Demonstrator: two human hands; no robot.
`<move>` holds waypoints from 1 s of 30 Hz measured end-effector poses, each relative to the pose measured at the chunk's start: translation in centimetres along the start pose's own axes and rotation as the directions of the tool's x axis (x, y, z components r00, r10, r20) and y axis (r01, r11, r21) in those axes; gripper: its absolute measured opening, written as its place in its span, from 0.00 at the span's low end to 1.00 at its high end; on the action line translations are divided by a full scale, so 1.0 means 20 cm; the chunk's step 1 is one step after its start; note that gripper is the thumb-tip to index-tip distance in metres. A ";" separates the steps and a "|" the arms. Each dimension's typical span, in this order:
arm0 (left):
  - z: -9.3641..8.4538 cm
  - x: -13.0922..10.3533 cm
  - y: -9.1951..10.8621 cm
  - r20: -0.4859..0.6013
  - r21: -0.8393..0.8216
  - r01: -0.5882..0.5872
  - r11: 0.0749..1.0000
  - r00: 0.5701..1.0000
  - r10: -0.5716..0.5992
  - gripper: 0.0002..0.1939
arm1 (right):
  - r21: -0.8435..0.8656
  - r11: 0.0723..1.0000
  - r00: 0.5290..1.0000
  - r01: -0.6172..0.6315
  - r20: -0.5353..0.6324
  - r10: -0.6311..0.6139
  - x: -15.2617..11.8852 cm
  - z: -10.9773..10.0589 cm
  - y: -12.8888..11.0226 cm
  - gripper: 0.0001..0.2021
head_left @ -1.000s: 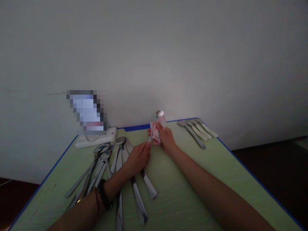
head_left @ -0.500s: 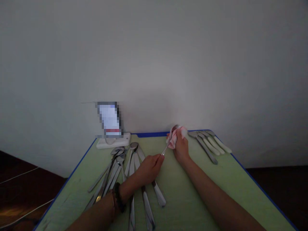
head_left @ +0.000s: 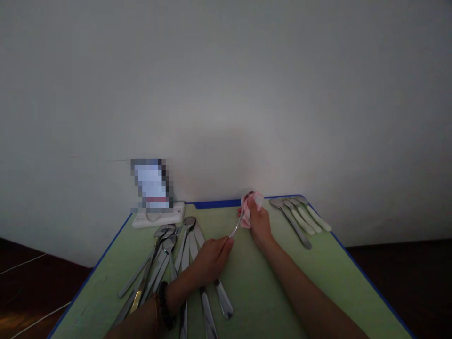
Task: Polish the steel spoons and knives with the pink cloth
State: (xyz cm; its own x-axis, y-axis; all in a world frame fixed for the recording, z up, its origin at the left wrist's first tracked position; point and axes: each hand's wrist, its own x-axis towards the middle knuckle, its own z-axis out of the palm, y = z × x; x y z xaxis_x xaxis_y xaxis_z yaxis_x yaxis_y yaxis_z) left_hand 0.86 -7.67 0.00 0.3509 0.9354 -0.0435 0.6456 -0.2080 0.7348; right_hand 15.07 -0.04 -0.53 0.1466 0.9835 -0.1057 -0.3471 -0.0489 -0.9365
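Note:
My left hand (head_left: 213,258) is closed round the handle end of a metal spoon (head_left: 236,229), which slants up and away over the middle of the table. At its far end a pink and white cloth (head_left: 246,218) wraps the bowl, pinched by my right hand (head_left: 260,226) with the thumb on top. Most of the bowl is hidden in the cloth. Under and beside my left forearm lies a loose pile of spoons (head_left: 169,242) and long-handled cutlery (head_left: 208,310). To the right of my right hand, a spoon (head_left: 296,228) and several white-handled forks (head_left: 319,217) lie side by side.
The light green table (head_left: 268,301) has a blue edge and stands against a grey wall (head_left: 226,94). At its back left, a blurred phone (head_left: 152,183) leans upright on a white base (head_left: 158,216). White cords (head_left: 38,318) run at the far left.
The whole view has shifted a little, so everything sits slightly lower and further left. My right hand with the cloth stays at the spoon's bowl; my left hand keeps its grip on the handle.

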 end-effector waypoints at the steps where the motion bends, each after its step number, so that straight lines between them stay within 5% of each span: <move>1: 0.00 0.00 0.00 -0.001 -0.020 0.005 1.000 1.000 -0.005 0.18 | -0.005 1.000 1.000 -0.005 0.013 0.006 -0.01 0.01 0.00 0.20; 8: 0.00 0.03 -0.03 -0.074 -0.204 0.059 0.977 0.994 -0.076 0.20 | -0.088 0.996 0.985 -0.023 0.168 0.037 -0.07 0.07 0.03 0.22; 13: -0.01 0.03 -0.04 -0.011 -0.234 0.112 0.966 0.993 -0.118 0.22 | 0.147 0.983 0.989 -0.107 0.116 0.090 -0.02 0.06 0.04 0.28; 18: -0.01 0.02 -0.04 0.066 -0.241 0.112 0.964 0.993 -0.099 0.23 | 0.473 0.864 0.983 -0.174 0.142 0.121 0.06 0.01 0.01 0.25; 25: -0.03 0.02 0.00 0.139 -0.283 0.134 0.950 0.986 -0.097 0.28 | 0.551 0.763 0.932 -0.339 0.305 0.194 0.03 -0.03 -0.06 0.24; 30: -0.04 0.02 0.02 0.117 -0.300 0.112 0.947 0.990 -0.080 0.30 | 0.582 0.742 0.934 -0.334 0.310 0.177 0.02 -0.03 -0.07 0.16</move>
State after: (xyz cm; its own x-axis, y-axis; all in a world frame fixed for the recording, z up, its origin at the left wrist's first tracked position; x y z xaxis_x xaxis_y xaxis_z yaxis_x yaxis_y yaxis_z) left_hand 0.75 -7.17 0.81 0.3749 0.9092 -0.1813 0.4474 -0.0061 0.8943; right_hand 16.16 0.38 0.57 -0.2118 0.9639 -0.1612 -0.8453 -0.2635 -0.4647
